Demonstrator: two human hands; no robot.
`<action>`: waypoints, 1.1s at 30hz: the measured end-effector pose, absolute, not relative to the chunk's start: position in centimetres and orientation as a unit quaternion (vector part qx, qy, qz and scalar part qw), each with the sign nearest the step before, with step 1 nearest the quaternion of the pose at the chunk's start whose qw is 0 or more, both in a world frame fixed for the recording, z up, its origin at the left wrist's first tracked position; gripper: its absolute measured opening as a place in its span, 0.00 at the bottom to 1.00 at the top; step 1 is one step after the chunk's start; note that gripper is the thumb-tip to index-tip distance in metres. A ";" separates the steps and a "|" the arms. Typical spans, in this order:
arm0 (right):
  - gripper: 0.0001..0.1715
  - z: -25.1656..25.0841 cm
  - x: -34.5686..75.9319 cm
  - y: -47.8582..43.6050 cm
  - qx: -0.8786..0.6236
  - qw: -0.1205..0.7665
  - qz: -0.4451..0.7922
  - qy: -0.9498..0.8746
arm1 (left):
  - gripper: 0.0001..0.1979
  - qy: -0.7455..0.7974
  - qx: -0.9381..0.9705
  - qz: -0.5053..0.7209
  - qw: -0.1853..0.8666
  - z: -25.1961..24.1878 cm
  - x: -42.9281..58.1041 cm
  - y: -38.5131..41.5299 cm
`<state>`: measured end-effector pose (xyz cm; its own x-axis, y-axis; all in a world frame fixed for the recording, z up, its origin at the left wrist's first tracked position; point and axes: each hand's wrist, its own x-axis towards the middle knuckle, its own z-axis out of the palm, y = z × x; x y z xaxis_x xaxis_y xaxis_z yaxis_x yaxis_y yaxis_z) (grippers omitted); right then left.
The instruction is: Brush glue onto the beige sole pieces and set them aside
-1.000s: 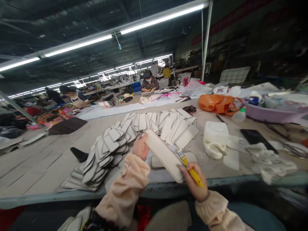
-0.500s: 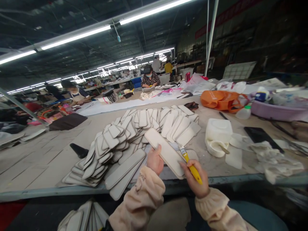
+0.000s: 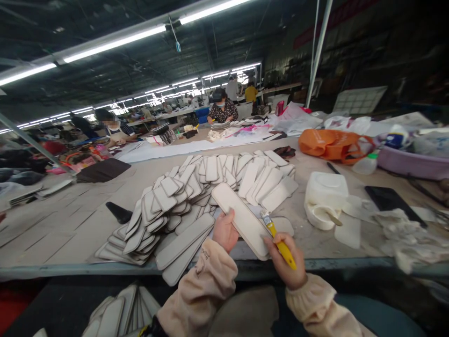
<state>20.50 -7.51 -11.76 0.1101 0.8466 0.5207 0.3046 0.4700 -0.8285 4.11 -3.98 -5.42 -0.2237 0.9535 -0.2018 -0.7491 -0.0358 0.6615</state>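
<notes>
My left hand (image 3: 225,230) grips the left edge of a long cream insole-shaped panel (image 3: 242,219), held tilted above the near table edge. My right hand (image 3: 286,262) supports the panel's near end while holding a yellow-handled brush (image 3: 278,243), its bristles pointing up beside the panel. Behind it, several grey-white panels (image 3: 196,192) lie fanned in overlapping rows across the table (image 3: 70,224). Two long grey panels (image 3: 182,245) rest at the table edge left of my left hand.
A white glue tub (image 3: 324,201) with a stick stands to the right, near white rags (image 3: 407,234), a black phone (image 3: 391,199), an orange bag (image 3: 331,145) and a purple basin (image 3: 410,164). More panels (image 3: 119,311) lie below the table edge. Other people work at far tables.
My left hand slid from the panel's far end down to its left edge. Two long grey panels now lie at the table edge. The view shifted slightly.
</notes>
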 end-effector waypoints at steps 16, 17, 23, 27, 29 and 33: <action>0.10 -11.6 20.8 -7.7 -0.427 0.571 0.174 -0.679 | 0.06 0.424 0.110 0.743 0.506 -3.0 1.1 -0.9; 0.10 -11.6 20.9 -7.7 -0.431 0.570 0.177 -0.677 | 0.06 0.424 0.109 0.738 0.514 -2.9 1.2 -0.9; 0.11 -11.6 21.0 -7.8 -0.436 0.566 0.195 -0.672 | 0.08 0.421 0.101 0.717 0.547 -2.2 1.1 -1.2; 0.12 -11.2 21.0 -7.8 -0.437 0.572 0.201 -0.664 | 0.07 0.402 0.097 0.717 0.562 -1.6 1.1 -1.6; 0.12 -10.9 21.0 -7.9 -0.439 0.568 0.198 -0.667 | 0.08 0.387 0.110 0.719 0.566 -1.4 1.2 -1.8; 0.12 -10.7 21.1 -8.0 -0.445 0.571 0.191 -0.663 | 0.09 0.357 0.150 0.733 0.559 -1.1 1.4 -2.1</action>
